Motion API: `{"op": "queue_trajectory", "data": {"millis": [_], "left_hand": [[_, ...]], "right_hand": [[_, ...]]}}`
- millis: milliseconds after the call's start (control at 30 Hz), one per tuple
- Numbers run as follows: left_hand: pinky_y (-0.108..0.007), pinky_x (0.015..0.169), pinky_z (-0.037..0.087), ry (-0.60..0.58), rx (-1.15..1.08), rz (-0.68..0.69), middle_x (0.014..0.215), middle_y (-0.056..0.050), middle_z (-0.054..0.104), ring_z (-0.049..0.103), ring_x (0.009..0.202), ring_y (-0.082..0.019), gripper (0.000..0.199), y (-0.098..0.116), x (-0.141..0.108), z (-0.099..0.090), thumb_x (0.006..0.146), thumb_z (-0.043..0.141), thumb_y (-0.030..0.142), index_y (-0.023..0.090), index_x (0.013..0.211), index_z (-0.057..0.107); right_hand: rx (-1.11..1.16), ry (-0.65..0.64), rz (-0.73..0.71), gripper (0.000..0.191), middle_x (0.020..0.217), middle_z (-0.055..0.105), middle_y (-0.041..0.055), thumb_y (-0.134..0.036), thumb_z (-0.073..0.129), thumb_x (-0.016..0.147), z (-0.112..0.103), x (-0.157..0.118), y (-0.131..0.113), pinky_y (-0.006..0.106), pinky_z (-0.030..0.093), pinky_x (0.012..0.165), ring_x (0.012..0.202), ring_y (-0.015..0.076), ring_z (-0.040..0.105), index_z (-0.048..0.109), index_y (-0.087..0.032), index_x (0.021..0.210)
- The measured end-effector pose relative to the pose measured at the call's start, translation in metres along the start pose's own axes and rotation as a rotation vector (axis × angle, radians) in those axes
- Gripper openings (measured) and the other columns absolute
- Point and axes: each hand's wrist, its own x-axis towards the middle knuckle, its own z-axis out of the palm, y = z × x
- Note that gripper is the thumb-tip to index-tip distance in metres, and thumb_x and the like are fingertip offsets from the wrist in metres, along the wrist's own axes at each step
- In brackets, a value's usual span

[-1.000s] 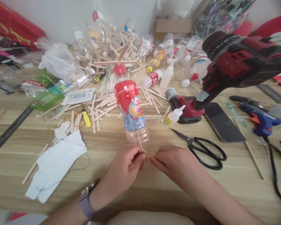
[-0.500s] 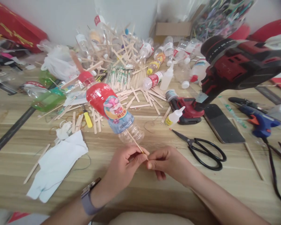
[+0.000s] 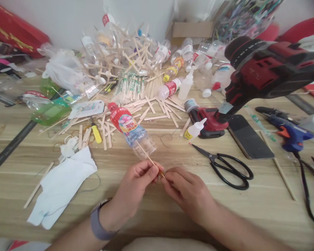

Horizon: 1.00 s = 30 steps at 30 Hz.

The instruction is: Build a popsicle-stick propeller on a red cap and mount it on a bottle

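Observation:
A thin wooden stick [image 3: 146,152] runs from the clear base of a plastic bottle [image 3: 128,125] towards me. The bottle has a red and blue label and leans away to the upper left. My left hand [image 3: 138,186] pinches the stick near its close end, thumb and fingers pressed together. My right hand [image 3: 187,190] meets it there, fingertips closed at the stick's tip, where something small and brownish shows between the hands. Exactly what the right fingertips grip is hidden.
Black scissors [image 3: 225,167], a phone [image 3: 249,136] and a blue glue gun [image 3: 290,134] lie on the right. A red and black drill [image 3: 267,69] stands behind them. White cloth [image 3: 65,188] lies left; wooden sticks [image 3: 157,118] and bottles fill the back.
The bottle has swung down and away, now looking smaller, and its crossed sticks no longer show at the top. My right hand has turned and closed in against the left hand.

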Motion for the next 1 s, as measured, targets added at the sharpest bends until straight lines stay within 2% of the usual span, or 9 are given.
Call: {"op": "queue_trajectory", "data": {"millis": [100, 167, 267, 367, 500, 600, 767, 867, 1000], "left_hand": [[-0.023, 0.065, 0.037, -0.013, -0.013, -0.01, 0.068, 0.001, 0.057, 0.047, 0.068, -0.011, 0.027, 0.003, -0.001, 0.0, 0.074, 0.076, 0.042, 0.016, 0.074, 0.07], [-0.023, 0.065, 0.036, -0.018, -0.008, 0.004, 0.067, 0.002, 0.056, 0.045, 0.067, -0.011, 0.026, 0.004, -0.002, -0.001, 0.076, 0.075, 0.042, 0.016, 0.073, 0.069], [-0.022, 0.065, 0.036, -0.023, 0.049, 0.038, 0.068, 0.003, 0.055, 0.044, 0.066, -0.01, 0.023, 0.006, -0.002, -0.003, 0.08, 0.07, 0.039, 0.017, 0.075, 0.069], [-0.022, 0.069, 0.038, -0.056, 0.169, 0.076, 0.07, 0.002, 0.058, 0.049, 0.071, -0.011, 0.021, 0.006, -0.002, -0.006, 0.086, 0.064, 0.037, 0.018, 0.079, 0.068], [-0.024, 0.077, 0.043, -0.056, 0.323, 0.125, 0.081, -0.001, 0.065, 0.057, 0.082, -0.015, 0.02, 0.007, -0.001, -0.007, 0.089, 0.059, 0.035, 0.018, 0.082, 0.067], [-0.025, 0.076, 0.046, -0.039, 0.367, 0.128, 0.091, -0.004, 0.069, 0.059, 0.084, -0.016, 0.02, 0.008, -0.001, -0.006, 0.088, 0.059, 0.035, 0.017, 0.087, 0.069], [-0.025, 0.068, 0.047, -0.037, 0.375, 0.062, 0.079, -0.003, 0.07, 0.059, 0.071, -0.015, 0.023, 0.01, -0.002, -0.004, 0.086, 0.059, 0.033, 0.017, 0.092, 0.074], [-0.024, 0.068, 0.047, -0.049, 0.327, 0.055, 0.072, -0.002, 0.069, 0.06, 0.069, -0.014, 0.024, 0.011, -0.002, -0.003, 0.086, 0.06, 0.034, 0.016, 0.09, 0.075], [-0.025, 0.067, 0.047, -0.049, 0.268, -0.004, 0.071, -0.004, 0.069, 0.061, 0.068, -0.015, 0.024, 0.01, -0.003, -0.004, 0.085, 0.061, 0.034, 0.014, 0.085, 0.075]], "right_hand": [[-0.112, 0.011, -0.135, 0.018, 0.082, 0.074, 0.0084, -0.013, 0.047, 0.095, -0.002, 0.004, 0.001, 0.027, 0.056, 0.065, 0.072, 0.0166, 0.069, 0.063, -0.015, 0.087], [-0.15, 0.005, -0.174, 0.013, 0.088, 0.076, 0.009, -0.016, 0.051, 0.094, -0.005, 0.007, 0.002, 0.031, 0.057, 0.073, 0.078, 0.0186, 0.071, 0.064, -0.015, 0.095], [-0.143, 0.006, -0.157, 0.017, 0.091, 0.076, 0.0085, -0.028, 0.054, 0.094, -0.008, 0.008, 0.006, 0.038, 0.056, 0.08, 0.081, 0.0206, 0.071, 0.065, -0.017, 0.101], [-0.081, 0.005, -0.113, 0.024, 0.094, 0.075, 0.0101, -0.036, 0.054, 0.094, -0.01, 0.006, 0.008, 0.038, 0.056, 0.075, 0.082, 0.022, 0.07, 0.066, -0.017, 0.102], [0.008, 0.023, -0.094, 0.019, 0.095, 0.075, 0.0108, -0.023, 0.051, 0.095, -0.008, 0.003, 0.006, 0.034, 0.056, 0.077, 0.085, 0.0202, 0.069, 0.066, -0.014, 0.103], [-0.002, 0.034, -0.111, 0.017, 0.094, 0.075, 0.0098, -0.015, 0.052, 0.094, -0.006, 0.003, 0.005, 0.034, 0.055, 0.083, 0.085, 0.0193, 0.069, 0.066, -0.014, 0.102], [0.008, 0.068, -0.121, 0.014, 0.088, 0.075, 0.0063, -0.011, 0.056, 0.092, -0.006, 0.001, 0.006, 0.034, 0.054, 0.085, 0.079, 0.0172, 0.069, 0.067, -0.016, 0.099], [0.132, 0.081, -0.049, 0.016, 0.09, 0.073, 0.0063, -0.012, 0.057, 0.091, -0.009, 0.001, 0.006, 0.03, 0.056, 0.078, 0.081, 0.016, 0.068, 0.067, -0.018, 0.102], [0.249, 0.138, 0.174, 0.027, 0.092, 0.071, 0.0048, -0.01, 0.056, 0.09, -0.016, 0.003, 0.008, 0.024, 0.054, 0.068, 0.082, 0.0148, 0.068, 0.067, -0.023, 0.111]]}}
